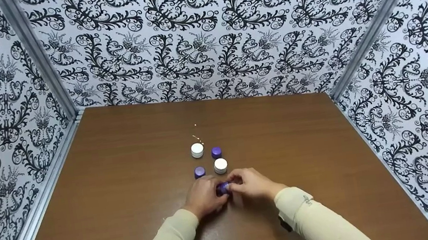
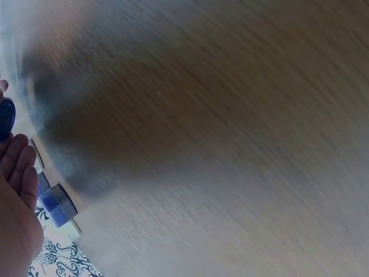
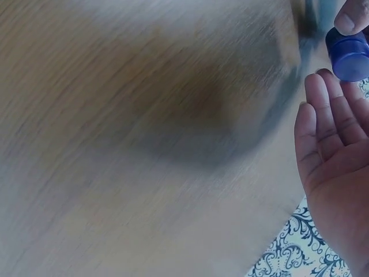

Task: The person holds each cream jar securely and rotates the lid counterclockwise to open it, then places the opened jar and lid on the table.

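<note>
- Left hand (image 1: 204,198) sits near the front edge of the brown table (image 1: 123,191), fingers curled in toward the middle. They look pinched on the left side of the purple cap (image 1: 222,188), though the head view is too small to count which fingers touch it.
- The purple cap is right between both hands, basically dead centre, so neither hand is nearer. It's a short round thing with no real long axis. In the right wrist view it shows up as a blue-purple cylinder (image 3: 347,55) just past the fingertips, with one finger (image 3: 353,17) on its far side.
- Right hand (image 1: 253,183) comes in from the other side, thumb and fingers closed on the right side of the same cap. Palm is pretty open in the wrist view; only the tips do the holding.
- Just beyond the hands is a little cluster: a purple cap at front left (image 1: 199,172), a white cap at front right (image 1: 221,165), a white cap at back left (image 1: 197,150), and a purple cap at back right (image 1: 216,152). All close together but apart from the held one.
</note>
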The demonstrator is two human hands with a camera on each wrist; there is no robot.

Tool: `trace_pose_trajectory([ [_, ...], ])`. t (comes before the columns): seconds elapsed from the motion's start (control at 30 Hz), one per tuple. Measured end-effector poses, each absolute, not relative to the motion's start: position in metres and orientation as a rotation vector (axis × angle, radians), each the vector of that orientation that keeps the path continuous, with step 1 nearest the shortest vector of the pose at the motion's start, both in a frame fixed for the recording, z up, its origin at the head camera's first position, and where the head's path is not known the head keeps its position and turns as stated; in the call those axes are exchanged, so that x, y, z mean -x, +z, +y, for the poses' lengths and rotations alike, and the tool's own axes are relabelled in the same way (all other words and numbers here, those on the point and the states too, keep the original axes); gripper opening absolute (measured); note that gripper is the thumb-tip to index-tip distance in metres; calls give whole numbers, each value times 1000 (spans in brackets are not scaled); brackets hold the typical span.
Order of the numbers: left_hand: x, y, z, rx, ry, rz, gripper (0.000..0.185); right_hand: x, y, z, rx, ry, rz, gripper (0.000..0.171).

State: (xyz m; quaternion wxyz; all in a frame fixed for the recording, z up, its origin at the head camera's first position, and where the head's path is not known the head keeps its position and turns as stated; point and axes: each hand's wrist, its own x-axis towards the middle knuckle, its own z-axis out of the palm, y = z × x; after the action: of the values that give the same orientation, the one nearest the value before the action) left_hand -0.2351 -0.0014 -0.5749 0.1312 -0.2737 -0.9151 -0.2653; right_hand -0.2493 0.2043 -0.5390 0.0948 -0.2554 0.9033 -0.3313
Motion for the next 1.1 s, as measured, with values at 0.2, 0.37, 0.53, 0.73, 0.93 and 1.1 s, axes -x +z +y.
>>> trace_pose_trajectory([
  [0.2, 234, -575, -2, 800, -769, -2657, 28, 249, -541, 204, 740, -968, 2674, 22],
  [0.37, 233, -575, -3, 798, -767, -2658, 30, 250, -542, 204, 772, -1011, 2653, 17],
  [0.53, 234, -576, -2, 797, -776, -2652, 31, 250, -541, 204, 781, -1044, 2634, 20],
  [0.73, 234, -576, -2, 806, -772, -2627, 30, 251, -541, 204, 800, -1088, 2603, 22],
  [0.93, 234, -578, -2, 802, -750, -2597, 31, 251, -540, 203, 784, -1010, 2669, 17],
  [1.1, 233, -577, -2, 785, -767, -2615, 33, 250, -541, 203, 752, -957, 2698, 18],
])
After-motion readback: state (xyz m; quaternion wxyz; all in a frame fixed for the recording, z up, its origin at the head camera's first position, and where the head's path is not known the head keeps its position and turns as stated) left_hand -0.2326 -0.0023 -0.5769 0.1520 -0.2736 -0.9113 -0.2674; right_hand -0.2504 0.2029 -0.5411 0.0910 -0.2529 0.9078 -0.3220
